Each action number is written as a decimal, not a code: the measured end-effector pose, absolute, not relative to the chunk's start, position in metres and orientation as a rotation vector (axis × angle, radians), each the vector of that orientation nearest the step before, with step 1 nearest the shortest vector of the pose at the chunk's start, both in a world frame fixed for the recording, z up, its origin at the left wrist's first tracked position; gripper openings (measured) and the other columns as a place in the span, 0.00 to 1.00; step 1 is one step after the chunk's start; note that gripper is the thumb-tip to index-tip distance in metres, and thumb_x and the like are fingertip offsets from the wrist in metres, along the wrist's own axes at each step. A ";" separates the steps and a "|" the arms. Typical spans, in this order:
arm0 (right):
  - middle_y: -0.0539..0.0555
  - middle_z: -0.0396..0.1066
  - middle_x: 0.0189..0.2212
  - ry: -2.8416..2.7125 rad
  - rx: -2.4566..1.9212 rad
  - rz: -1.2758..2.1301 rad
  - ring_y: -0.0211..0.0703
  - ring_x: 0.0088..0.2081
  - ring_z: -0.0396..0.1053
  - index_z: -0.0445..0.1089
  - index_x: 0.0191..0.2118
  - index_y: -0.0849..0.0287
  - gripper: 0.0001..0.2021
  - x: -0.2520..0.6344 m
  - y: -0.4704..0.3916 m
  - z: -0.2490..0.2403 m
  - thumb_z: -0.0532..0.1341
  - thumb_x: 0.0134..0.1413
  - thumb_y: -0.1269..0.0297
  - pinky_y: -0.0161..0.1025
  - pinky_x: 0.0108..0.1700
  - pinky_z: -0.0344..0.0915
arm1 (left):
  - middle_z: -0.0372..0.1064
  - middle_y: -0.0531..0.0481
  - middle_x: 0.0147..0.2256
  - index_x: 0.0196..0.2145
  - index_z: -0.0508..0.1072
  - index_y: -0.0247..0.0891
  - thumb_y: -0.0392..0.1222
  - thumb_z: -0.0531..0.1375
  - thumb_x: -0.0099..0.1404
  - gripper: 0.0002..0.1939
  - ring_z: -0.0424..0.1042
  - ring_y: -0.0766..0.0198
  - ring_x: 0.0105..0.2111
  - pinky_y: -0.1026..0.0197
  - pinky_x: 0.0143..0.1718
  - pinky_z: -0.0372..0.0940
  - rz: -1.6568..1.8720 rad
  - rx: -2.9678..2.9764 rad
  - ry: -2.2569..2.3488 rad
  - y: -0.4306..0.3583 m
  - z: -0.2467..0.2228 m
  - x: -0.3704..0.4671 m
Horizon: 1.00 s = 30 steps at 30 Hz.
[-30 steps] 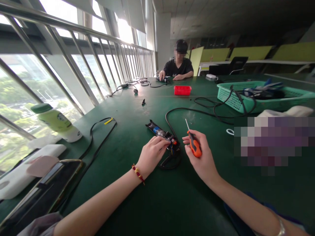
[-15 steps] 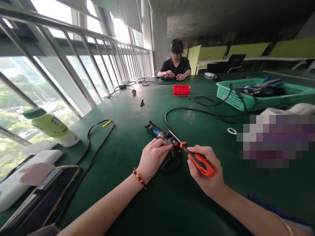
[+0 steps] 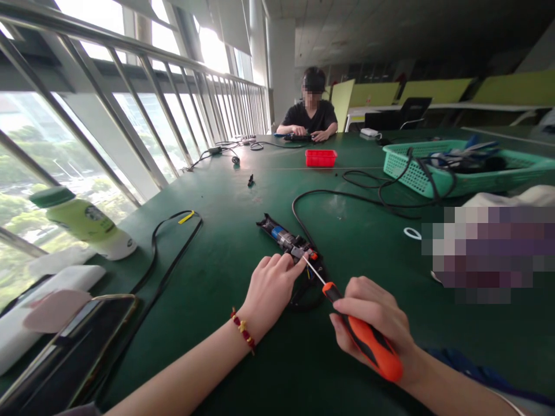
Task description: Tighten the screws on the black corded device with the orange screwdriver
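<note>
An opened power tool (image 3: pixel 281 236), its black half-shell showing a blue-and-silver motor, an orange part and loose coloured wires, lies on the green table. My left hand (image 3: pixel 272 289) holds the tool near its wired end, fingers closed over it and the index finger reaching toward the orange part. In my right hand (image 3: pixel 379 318) is an orange-and-black screwdriver (image 3: pixel 362 335), gripped by the handle. Its thin shaft slants up and left, with the tip by my left index finger at the tool. Whether the tip touches a screw I cannot tell. My left fingers partly cover the tool.
A red bin (image 3: pixel 321 158) and a green basket (image 3: pixel 472 184) of tools and cables stand farther back. Black cable (image 3: pixel 299 199) runs between basket and tool. At left are a bottle (image 3: pixel 89 222) and a phone (image 3: pixel 73 352). A person (image 3: pixel 310 112) sits opposite.
The screwdriver has moved down and right, its tip now nearer my left fingertip. My left hand has shifted slightly lower, its index finger straighter along the tool.
</note>
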State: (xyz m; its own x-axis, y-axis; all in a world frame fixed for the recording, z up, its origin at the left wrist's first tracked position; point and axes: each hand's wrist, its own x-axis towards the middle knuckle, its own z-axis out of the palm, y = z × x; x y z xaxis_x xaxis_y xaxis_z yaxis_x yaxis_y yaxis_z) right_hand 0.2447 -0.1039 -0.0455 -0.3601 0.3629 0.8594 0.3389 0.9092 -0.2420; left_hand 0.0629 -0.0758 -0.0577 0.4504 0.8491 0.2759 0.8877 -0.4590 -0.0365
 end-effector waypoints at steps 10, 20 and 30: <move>0.47 0.62 0.19 -1.914 -0.575 -0.044 0.38 0.21 0.63 0.61 0.38 0.56 0.12 0.244 -0.103 -0.043 0.58 0.48 0.76 0.37 0.23 0.62 | 0.60 0.44 0.50 0.59 0.57 0.45 0.30 0.49 0.61 0.28 0.63 0.58 0.44 0.53 0.45 0.64 -0.385 -2.678 -1.433 -0.075 -0.062 0.061; 0.47 0.66 0.21 -1.878 -0.740 0.008 0.40 0.24 0.70 0.61 0.37 0.52 0.09 0.247 -0.099 -0.051 0.58 0.51 0.72 0.38 0.25 0.66 | 0.63 0.46 0.48 0.54 0.64 0.45 0.31 0.49 0.62 0.24 0.65 0.59 0.42 0.54 0.42 0.65 -0.421 -2.676 -1.457 -0.074 -0.061 0.061; 0.48 0.69 0.24 -1.881 -0.789 0.086 0.40 0.27 0.71 0.63 0.35 0.54 0.09 0.246 -0.097 -0.053 0.59 0.47 0.73 0.36 0.28 0.67 | 0.64 0.47 0.47 0.54 0.64 0.46 0.31 0.50 0.61 0.24 0.65 0.60 0.42 0.56 0.42 0.66 -0.422 -2.655 -1.433 -0.074 -0.061 0.061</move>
State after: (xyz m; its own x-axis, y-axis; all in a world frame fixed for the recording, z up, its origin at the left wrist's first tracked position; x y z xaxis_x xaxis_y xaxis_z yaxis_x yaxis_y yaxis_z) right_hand 0.2462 -0.0969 -0.0533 -0.2361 0.5549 0.7977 0.4798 0.7804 -0.4009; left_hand 0.0607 -0.0744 -0.0607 0.5201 0.8049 0.2856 0.8312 -0.5540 0.0474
